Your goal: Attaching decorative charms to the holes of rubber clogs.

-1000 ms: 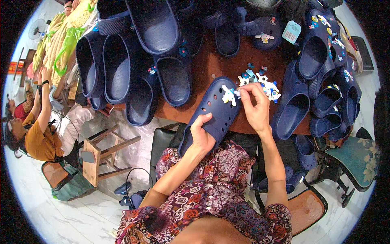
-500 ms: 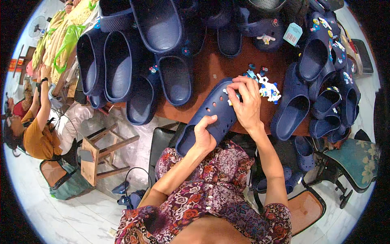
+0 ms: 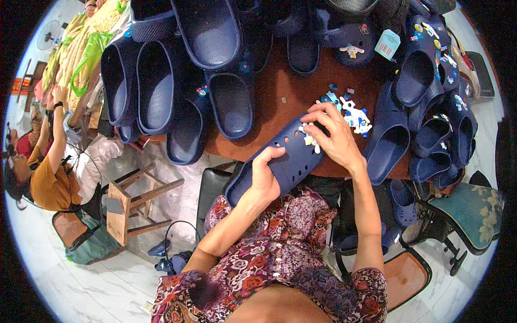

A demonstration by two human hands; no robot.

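A navy clog with holes in its upper [image 3: 285, 167] lies slanted over my lap at the table edge, toe pointing away to the right. My left hand [image 3: 265, 175] is closed around its middle, thumb on top. At the toe, my right hand [image 3: 336, 141] bends its fingers over a small white and yellow shoe charm [image 3: 311, 141], pinching at the upper. The fingertips partly hide the charm, so how deep it sits cannot be seen. Just beyond my right hand, a loose pile of white and blue charms [image 3: 355, 119] lies on the brown table [image 3: 285, 107].
Several navy clogs [image 3: 156, 86] crowd the table's left and back. More clogs [image 3: 388, 153], some with charms, stand at the right. A pale blue tag [image 3: 388, 44] hangs among them. A wooden stool [image 3: 126, 207] and a person in a mustard top [image 3: 51, 180] are at the left.
The clog has shifted slightly toward me, its heel moving left. My right hand has come nearer and a little right, and more of the charm on the toe shows.
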